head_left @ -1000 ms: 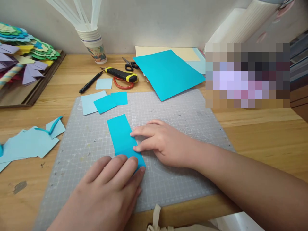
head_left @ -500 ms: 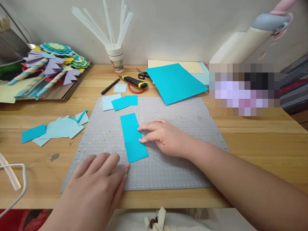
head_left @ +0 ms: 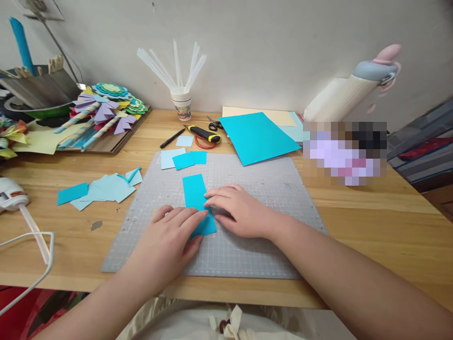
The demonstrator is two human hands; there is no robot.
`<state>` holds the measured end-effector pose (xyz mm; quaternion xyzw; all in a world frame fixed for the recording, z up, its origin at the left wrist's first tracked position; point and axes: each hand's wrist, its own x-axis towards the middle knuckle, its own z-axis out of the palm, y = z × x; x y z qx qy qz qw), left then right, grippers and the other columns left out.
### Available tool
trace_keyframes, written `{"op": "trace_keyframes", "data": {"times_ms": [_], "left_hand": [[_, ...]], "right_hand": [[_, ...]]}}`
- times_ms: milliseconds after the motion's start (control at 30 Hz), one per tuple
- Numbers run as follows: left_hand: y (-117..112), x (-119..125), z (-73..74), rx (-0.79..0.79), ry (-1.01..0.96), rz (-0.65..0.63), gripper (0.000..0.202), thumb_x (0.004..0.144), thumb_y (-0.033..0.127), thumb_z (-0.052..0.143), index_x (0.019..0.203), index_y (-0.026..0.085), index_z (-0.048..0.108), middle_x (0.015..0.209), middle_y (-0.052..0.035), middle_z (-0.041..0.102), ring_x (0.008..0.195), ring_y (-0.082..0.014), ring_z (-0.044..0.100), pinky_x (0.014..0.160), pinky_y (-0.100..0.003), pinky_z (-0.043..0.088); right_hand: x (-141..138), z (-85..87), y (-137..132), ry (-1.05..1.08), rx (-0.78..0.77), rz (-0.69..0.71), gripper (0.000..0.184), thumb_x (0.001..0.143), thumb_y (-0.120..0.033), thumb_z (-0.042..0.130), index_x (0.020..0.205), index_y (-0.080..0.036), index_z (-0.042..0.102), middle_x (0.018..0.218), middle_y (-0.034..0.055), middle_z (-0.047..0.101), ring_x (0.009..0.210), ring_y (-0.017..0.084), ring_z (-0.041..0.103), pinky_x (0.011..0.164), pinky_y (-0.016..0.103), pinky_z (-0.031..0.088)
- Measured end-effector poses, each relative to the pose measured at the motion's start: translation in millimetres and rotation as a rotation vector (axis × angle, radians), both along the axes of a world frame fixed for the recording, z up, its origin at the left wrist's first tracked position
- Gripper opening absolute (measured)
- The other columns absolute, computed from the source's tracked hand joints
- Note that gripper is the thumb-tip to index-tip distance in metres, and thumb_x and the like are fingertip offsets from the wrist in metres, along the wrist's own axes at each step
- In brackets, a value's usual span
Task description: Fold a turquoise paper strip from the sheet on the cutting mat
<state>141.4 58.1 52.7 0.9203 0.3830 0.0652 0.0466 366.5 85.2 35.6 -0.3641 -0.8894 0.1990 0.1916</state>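
Note:
A blue paper strip [head_left: 195, 189] lies flat on the grey cutting mat [head_left: 262, 255], its long side running away from me. My left hand [head_left: 173, 233] rests over its near left part, fingers stretched across the paper and covering some of it. At the right edge of the strip, my right hand [head_left: 237, 210] touches with extended fingertips, the thumb apart below. Neither hand grips the paper. Just beyond the strip are two small blue paper pieces [head_left: 184, 161] overlapping a pale blue one [head_left: 168, 159].
A large blue sheet [head_left: 260, 139] lies at the mat's far edge, near a wire cutter [head_left: 205, 134], scissors [head_left: 213, 124] and a pen [head_left: 172, 138]. Pale blue squares [head_left: 109, 188] are at left, beside a glue gun [head_left: 12, 194]. Paper cups with clear sticks [head_left: 181, 105] stand behind.
My left hand has moved up and right from the strip's near corner onto the paper. My right hand stays at the right edge. The view has tilted up and shifted left.

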Motion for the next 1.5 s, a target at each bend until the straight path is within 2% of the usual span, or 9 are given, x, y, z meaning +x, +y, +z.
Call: {"op": "trace_keyframes", "data": {"times_ms": [167, 400, 567, 700, 767, 833, 967, 1133, 1500], "left_hand": [[2, 3, 0.8, 0.036, -0.035, 0.017, 0.032, 0.087, 0.014, 0.044, 0.116, 0.020, 0.056, 0.114, -0.0069, 0.069, 0.099, -0.0226, 0.064, 0.091, -0.043, 0.041], [8, -1, -0.1, -0.105, -0.163, 0.141, 0.018, 0.089, 0.025, 0.049, 0.107, 0.023, 0.054, 0.102, -0.0028, 0.070, 0.093, -0.0214, 0.065, 0.086, -0.041, 0.045], [21, -5, 12.7, -0.112, -0.135, 0.052, 0.043, 0.083, 0.035, 0.064, 0.122, 0.024, 0.048, 0.115, -0.0027, 0.067, 0.102, -0.0227, 0.062, 0.092, -0.042, 0.042], [42, 2, 28.8, -0.017, -0.213, 0.046, 0.013, 0.090, 0.021, 0.050, 0.098, 0.023, 0.060, 0.097, 0.0012, 0.071, 0.092, -0.0184, 0.063, 0.087, -0.038, 0.041], [49, 10, 35.0, -0.003, -0.268, 0.059, 0.012, 0.090, 0.024, 0.049, 0.089, 0.022, 0.061, 0.087, 0.0016, 0.072, 0.085, -0.0177, 0.063, 0.083, -0.037, 0.043], [50, 17, 36.9, 0.014, -0.314, 0.049, 0.011, 0.089, 0.025, 0.051, 0.087, 0.022, 0.062, 0.083, 0.0017, 0.071, 0.081, -0.0171, 0.063, 0.079, -0.035, 0.044], [44, 25, 27.8, 0.003, -0.381, -0.030, 0.009, 0.088, 0.019, 0.051, 0.085, 0.021, 0.059, 0.079, 0.0023, 0.069, 0.076, -0.0151, 0.062, 0.076, -0.033, 0.044], [39, 20, 15.7, 0.003, -0.460, -0.071, 0.008, 0.088, 0.015, 0.052, 0.087, 0.021, 0.057, 0.084, 0.0005, 0.068, 0.080, -0.0152, 0.062, 0.077, -0.032, 0.044], [33, 19, 14.4, -0.025, -0.495, -0.170, 0.011, 0.088, 0.009, 0.051, 0.085, 0.018, 0.057, 0.082, -0.0003, 0.064, 0.078, -0.0136, 0.056, 0.073, -0.031, 0.042]], "right_hand": [[-3, 3.9, -5, -0.011, 0.008, 0.050, 0.051, 0.081, -0.030, 0.068, 0.127, -0.014, 0.051, 0.129, 0.0120, 0.060, 0.124, 0.025, 0.050, 0.105, 0.045, 0.032], [-14, -3.6, -3, 0.019, 0.084, 0.004, 0.015, 0.090, -0.015, 0.056, 0.102, -0.017, 0.062, 0.107, 0.0077, 0.069, 0.105, 0.020, 0.060, 0.091, 0.037, 0.041], [-11, -8.5, 2, 0.282, -0.102, -0.071, 0.011, 0.091, -0.019, 0.055, 0.095, -0.018, 0.065, 0.096, 0.0049, 0.070, 0.093, 0.017, 0.063, 0.085, 0.033, 0.046], [-8, -6.2, 2, 0.517, -0.267, -0.229, 0.013, 0.089, -0.026, 0.057, 0.098, -0.019, 0.064, 0.097, 0.0051, 0.070, 0.090, 0.016, 0.065, 0.081, 0.032, 0.051], [-7, -2.5, 0, 0.587, -0.166, -0.273, 0.021, 0.088, -0.030, 0.059, 0.107, -0.020, 0.060, 0.104, 0.0068, 0.069, 0.098, 0.018, 0.064, 0.086, 0.035, 0.050], [-6, 1.7, -3, 0.604, 0.045, -0.288, 0.026, 0.087, -0.031, 0.060, 0.111, -0.021, 0.058, 0.109, 0.0079, 0.068, 0.105, 0.020, 0.062, 0.091, 0.039, 0.047], [-10, 7.0, -9, 0.490, 0.324, -0.299, 0.011, 0.087, -0.019, 0.057, 0.097, -0.023, 0.060, 0.100, 0.0051, 0.070, 0.095, 0.018, 0.063, 0.093, 0.040, 0.042], [-14, 10.9, -14, 0.370, 0.362, -0.272, 0.010, 0.084, -0.013, 0.056, 0.087, -0.022, 0.057, 0.090, -0.0002, 0.070, 0.085, 0.014, 0.063, 0.097, 0.041, 0.035], [-20, 10.1, -17, 0.211, 0.503, -0.270, 0.012, 0.078, -0.010, 0.052, 0.081, -0.021, 0.053, 0.084, -0.0021, 0.070, 0.085, 0.013, 0.065, 0.103, 0.042, 0.031]]}}
